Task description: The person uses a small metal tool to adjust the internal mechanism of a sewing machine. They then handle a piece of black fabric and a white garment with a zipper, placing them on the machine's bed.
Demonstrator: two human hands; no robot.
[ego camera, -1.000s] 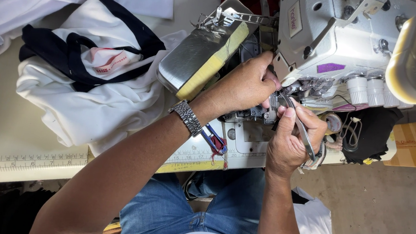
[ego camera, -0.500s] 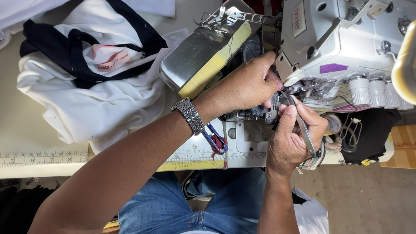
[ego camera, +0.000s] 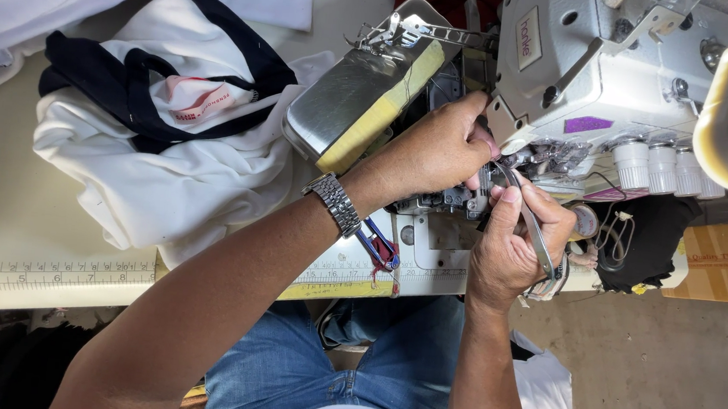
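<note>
Gripping tweezers (ego camera: 529,222), purple label (ego camera: 588,124) above

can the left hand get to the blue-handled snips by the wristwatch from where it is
Probably yes. The blue-handled snips lie uncovered on the table edge just under the left forearm, but the left hand is busy at the sewing machine and would have to draw back.

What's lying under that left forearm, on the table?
Under the left forearm, blue-handled snips poke out beside the wristwatch, lying on the table edge's ruler strip. How far the snips reach beneath the arm is hidden.
</note>
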